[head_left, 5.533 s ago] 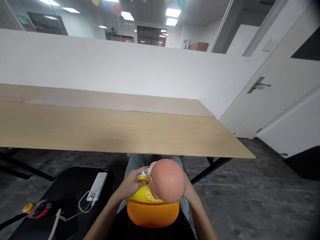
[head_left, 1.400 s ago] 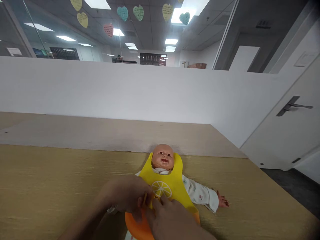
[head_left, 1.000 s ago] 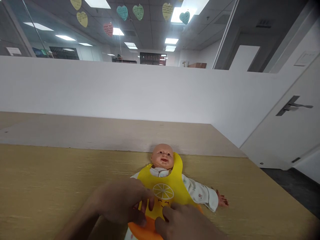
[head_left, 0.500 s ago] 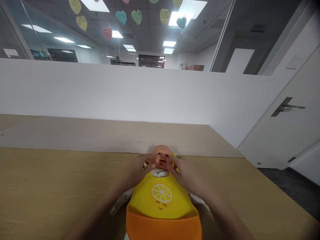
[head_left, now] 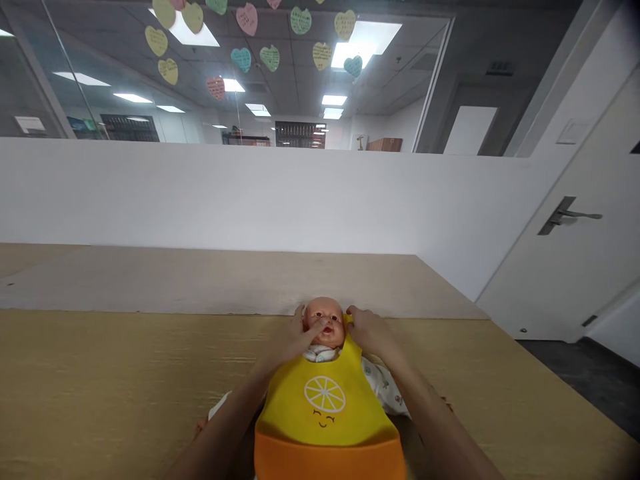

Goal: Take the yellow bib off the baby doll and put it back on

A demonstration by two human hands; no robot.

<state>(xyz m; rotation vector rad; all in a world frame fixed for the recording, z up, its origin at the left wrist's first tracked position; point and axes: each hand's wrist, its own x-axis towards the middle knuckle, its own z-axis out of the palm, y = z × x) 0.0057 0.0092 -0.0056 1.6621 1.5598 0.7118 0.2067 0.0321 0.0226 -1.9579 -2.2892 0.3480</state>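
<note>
A baby doll (head_left: pixel 323 310) in a white patterned outfit (head_left: pixel 384 387) lies face up on the wooden table, its head toward the far side. Over its chest spreads a yellow bib (head_left: pixel 325 423) with a white citrus slice, a smiling face and an orange pocket (head_left: pixel 330 461). My left hand (head_left: pixel 293 341) grips the doll's head from the left, thumb across the cheek near the mouth. With closed fingers, my right hand (head_left: pixel 369 330) holds the bib's neck strap (head_left: pixel 350 330) to the right of the head. The strap's other end is hidden.
Behind the wooden table (head_left: pixel 125 373) runs a pale ledge (head_left: pixel 200 277) against a white wall (head_left: pixel 225 200). Heart-shaped notes (head_left: pixel 270 58) stick to the glass above. A door with a metal handle (head_left: pixel 567 215) stands at the right.
My right hand has moved from the doll's cheek outward to the bib strap, which now shows beside the neck. My left thumb has shifted onto the face. The camera view has tilted slightly up.
</note>
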